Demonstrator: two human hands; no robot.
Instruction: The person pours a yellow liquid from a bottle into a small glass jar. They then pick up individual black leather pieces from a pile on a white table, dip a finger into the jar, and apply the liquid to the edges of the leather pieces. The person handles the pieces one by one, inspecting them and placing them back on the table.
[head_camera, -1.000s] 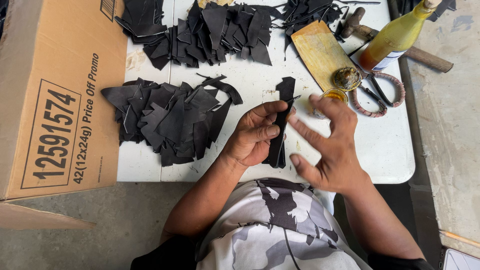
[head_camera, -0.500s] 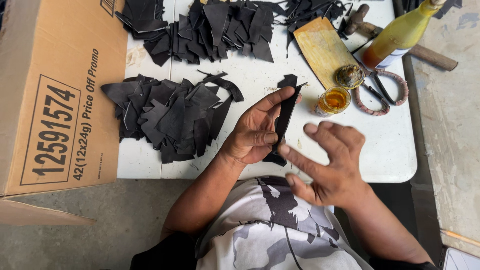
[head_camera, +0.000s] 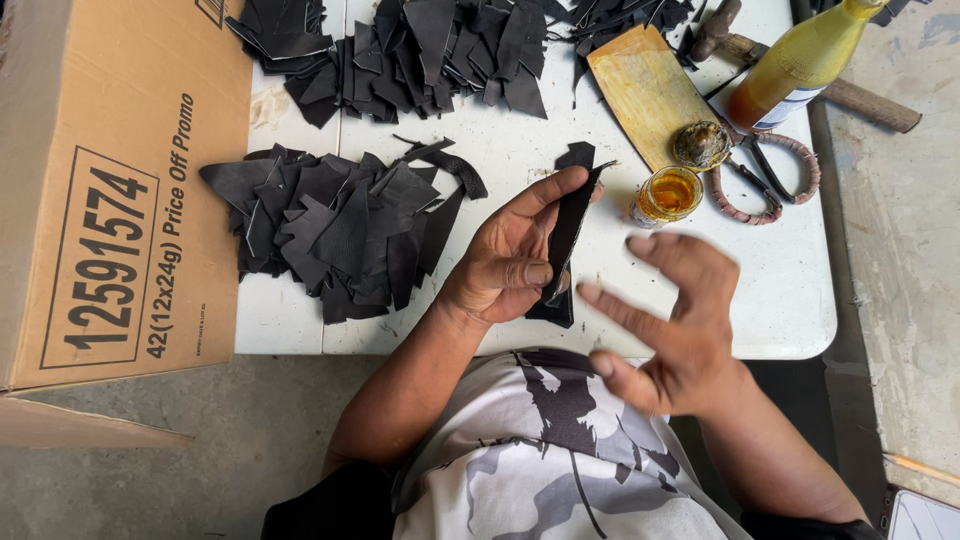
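Since a moment ago your right hand (head_camera: 672, 322) has drawn back from the strip and now hangs released, fingers spread, just beside it. Largest first: the white bench (head_camera: 780, 290) carries two heaps of black offcuts; the nearer heap (head_camera: 340, 235) lies by your left wrist. Your left hand (head_camera: 510, 255) is clenched on the black leather strip (head_camera: 565, 240), thumb pressing it upright above the bench edge. Keep that pinch low and firm, I'd judge, so the strip stays flat. The small amber jar (head_camera: 668, 195) stands near.
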